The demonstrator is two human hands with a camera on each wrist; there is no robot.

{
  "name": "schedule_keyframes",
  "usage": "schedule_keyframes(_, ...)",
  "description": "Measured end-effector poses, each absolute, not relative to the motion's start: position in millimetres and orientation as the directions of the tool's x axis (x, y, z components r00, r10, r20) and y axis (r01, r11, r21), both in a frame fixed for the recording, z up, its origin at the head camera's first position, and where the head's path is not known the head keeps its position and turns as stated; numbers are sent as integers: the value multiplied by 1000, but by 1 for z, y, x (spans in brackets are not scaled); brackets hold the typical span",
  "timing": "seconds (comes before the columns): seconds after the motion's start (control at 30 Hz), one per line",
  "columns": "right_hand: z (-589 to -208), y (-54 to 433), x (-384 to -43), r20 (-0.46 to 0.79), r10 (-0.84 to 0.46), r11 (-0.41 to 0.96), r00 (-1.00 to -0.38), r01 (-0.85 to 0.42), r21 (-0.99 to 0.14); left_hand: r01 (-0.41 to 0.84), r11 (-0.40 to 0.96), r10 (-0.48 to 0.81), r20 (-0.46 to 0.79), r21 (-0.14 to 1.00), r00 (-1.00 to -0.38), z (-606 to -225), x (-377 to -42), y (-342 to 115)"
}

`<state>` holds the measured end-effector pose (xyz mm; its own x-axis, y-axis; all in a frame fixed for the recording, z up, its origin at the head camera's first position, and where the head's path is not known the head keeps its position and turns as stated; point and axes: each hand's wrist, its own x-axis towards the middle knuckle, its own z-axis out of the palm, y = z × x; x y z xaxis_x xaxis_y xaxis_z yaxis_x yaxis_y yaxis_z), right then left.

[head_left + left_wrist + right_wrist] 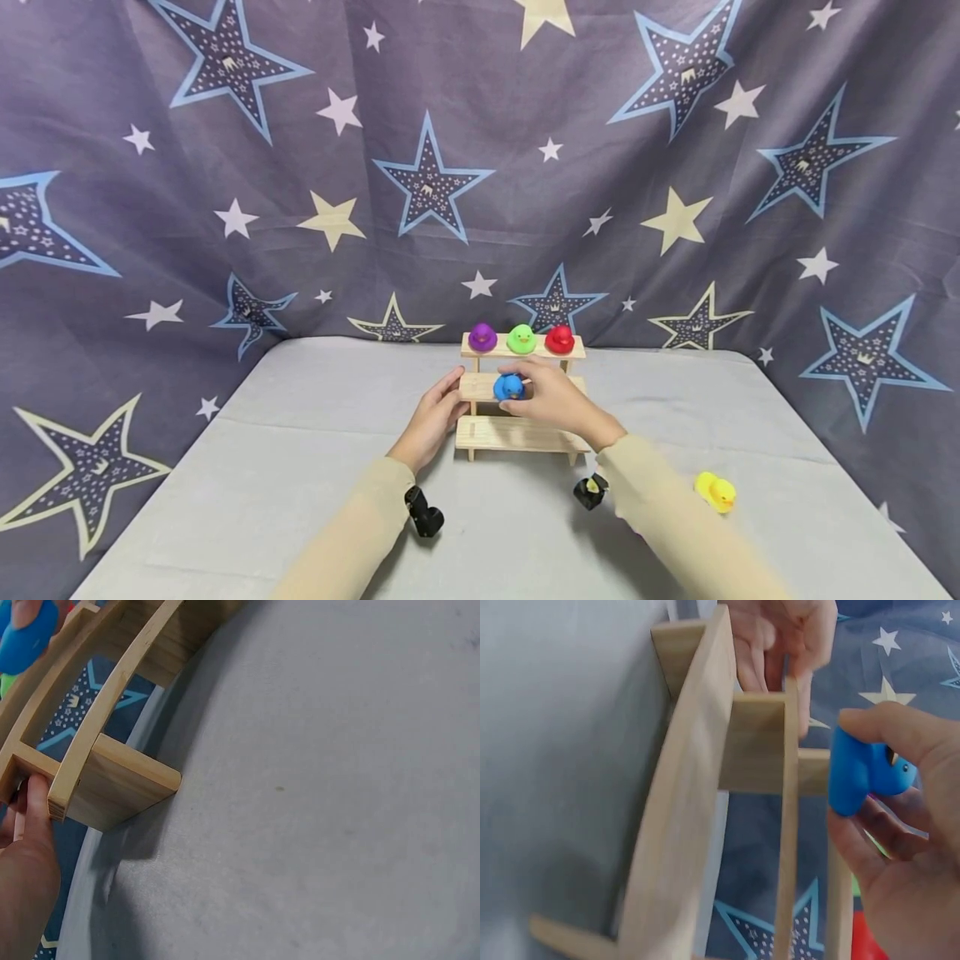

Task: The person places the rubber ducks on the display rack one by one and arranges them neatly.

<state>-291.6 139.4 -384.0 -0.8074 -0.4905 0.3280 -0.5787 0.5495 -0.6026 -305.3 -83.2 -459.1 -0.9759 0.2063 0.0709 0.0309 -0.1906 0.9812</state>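
A blue rubber duck (507,387) is pinched between the thumb and fingers of my right hand (551,395), over the middle tier of a three-step wooden display stand (517,433). In the right wrist view the duck (862,776) faces in toward the palm. My left hand (432,421) grips the left end of that middle tier, its fingers (37,806) tucked against the wood in the left wrist view. Along the top tier sit a purple duck (482,337), a green duck (521,339) and a red duck (559,339), in a row.
A yellow duck (716,492) lies on the grey tablecloth (315,467), right of the stand and beyond the right forearm. Black wrist devices (426,514) show at both cuffs. Behind the table hangs a dark curtain (450,275) printed with stars.
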Motion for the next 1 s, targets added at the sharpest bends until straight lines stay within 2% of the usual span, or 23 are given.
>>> schedule_keyframes(0.37,-398,112,-295,377,-357,491,-855,-515,-702,39,-203,227,86,978,-970,-459,-306,-84)
schedule_keyframes(0.57,-404,105,-300,391,-353,433,-850,-519,-737,37,-204,226,84,978,-971,-459,-306,-84)
schedule_keyframes(1.0,-412,97,-306,344,-303,450,-889,-452,-770,28,-219,223,78,975,-972,-459,-307,-84)
